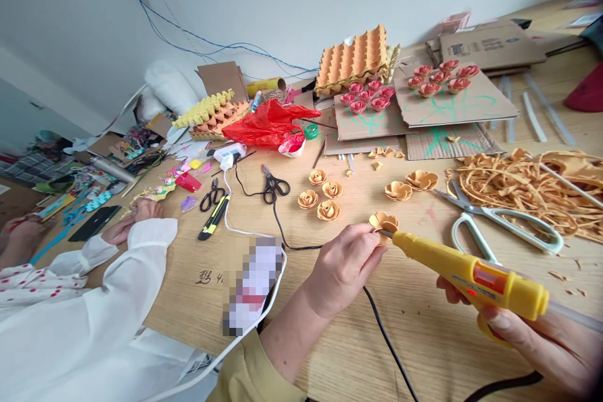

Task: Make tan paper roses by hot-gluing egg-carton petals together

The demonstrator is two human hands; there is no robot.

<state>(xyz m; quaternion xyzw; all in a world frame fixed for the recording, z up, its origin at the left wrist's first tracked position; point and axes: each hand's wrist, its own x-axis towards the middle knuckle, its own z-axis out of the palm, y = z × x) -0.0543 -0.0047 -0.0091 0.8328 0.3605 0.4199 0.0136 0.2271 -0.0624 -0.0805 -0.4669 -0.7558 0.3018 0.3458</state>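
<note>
My left hand [346, 264] pinches a small orange paper flower [384, 222] just above the wooden table [414, 320]. My right hand [522, 330] grips a yellow hot glue gun [471, 273], its nozzle touching the flower's lower side. The gun's black cord [386, 339] trails across the table toward me. Several finished orange flowers [320, 195] lie behind my left hand, and two larger ones [409, 185] sit further right.
White-handled scissors [499, 223] lie beside a heap of orange paper strips [522, 182]. Cardboard sheets with red flowers [438, 85], egg trays [351, 59], a red plastic bag [264, 125], black scissors [274, 187] and a utility knife [214, 217] crowd the back. Another person's white sleeve [136, 264] rests at the left.
</note>
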